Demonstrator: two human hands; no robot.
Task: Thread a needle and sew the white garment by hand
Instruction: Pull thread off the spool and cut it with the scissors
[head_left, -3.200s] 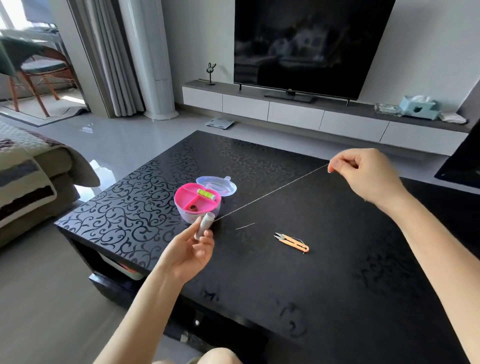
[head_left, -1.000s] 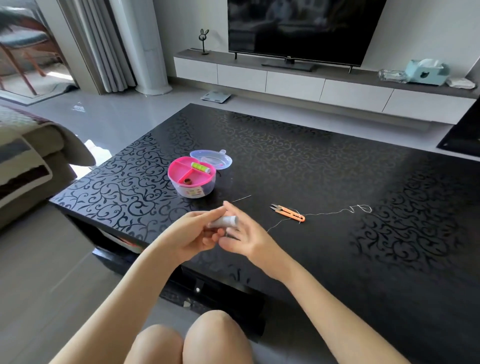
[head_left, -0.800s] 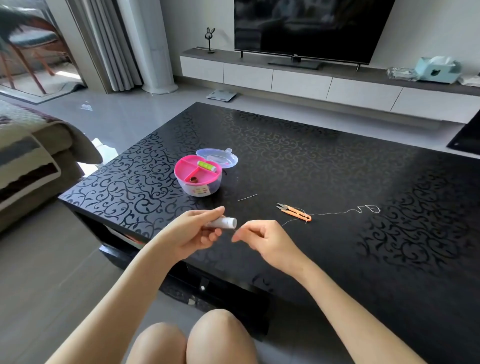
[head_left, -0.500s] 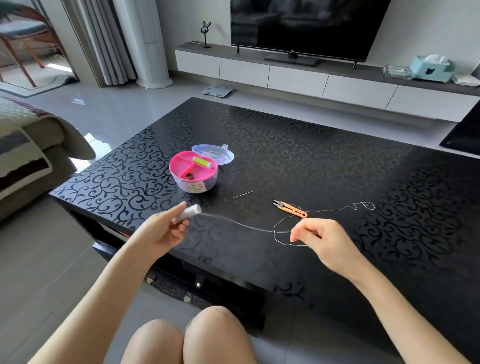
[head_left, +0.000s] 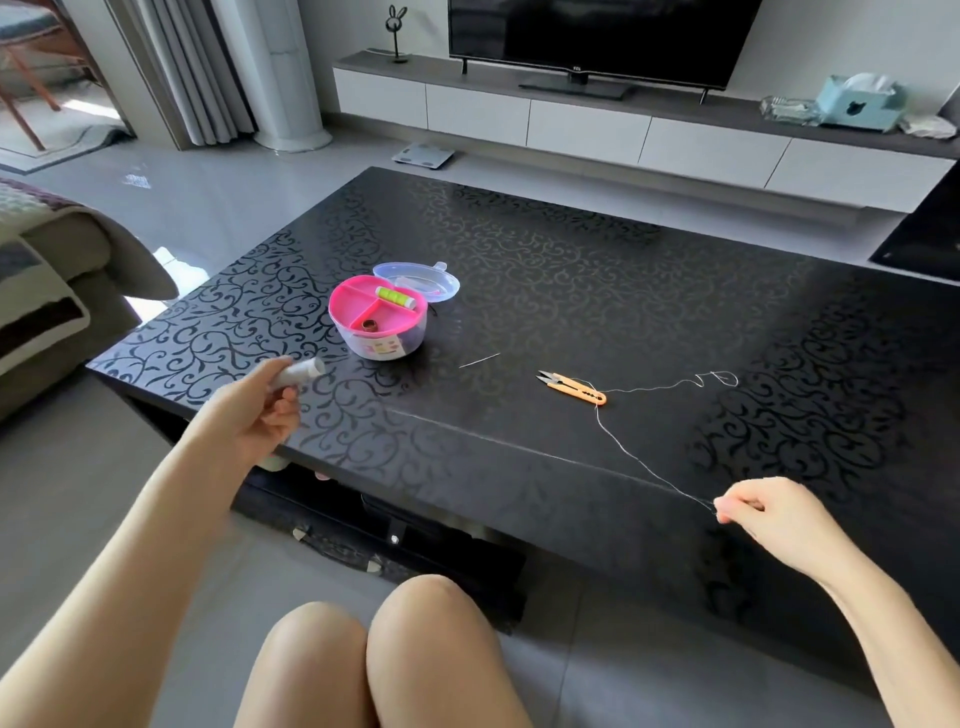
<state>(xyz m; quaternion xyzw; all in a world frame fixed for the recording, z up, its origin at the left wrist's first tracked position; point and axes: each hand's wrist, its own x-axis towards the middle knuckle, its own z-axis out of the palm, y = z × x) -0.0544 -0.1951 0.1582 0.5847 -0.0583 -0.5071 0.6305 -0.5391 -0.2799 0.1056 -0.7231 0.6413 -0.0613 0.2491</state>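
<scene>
Daylight poured in from the doorway at the left, glaring off the pale floor (head_left: 218, 208) and sheening the black counter (head_left: 571, 270). Edges bowed outward; the left hand (head_left: 260, 410) blurred slightly.

White thread spool (head_left: 300, 372) tilted, lifted above table's left front edge. Thin pale thread (head_left: 524, 451) runs taut off it to the right, then doubles back to a loose curl (by the snips). Bare needle (head_left: 479, 360) lies flat, mid-table.
</scene>
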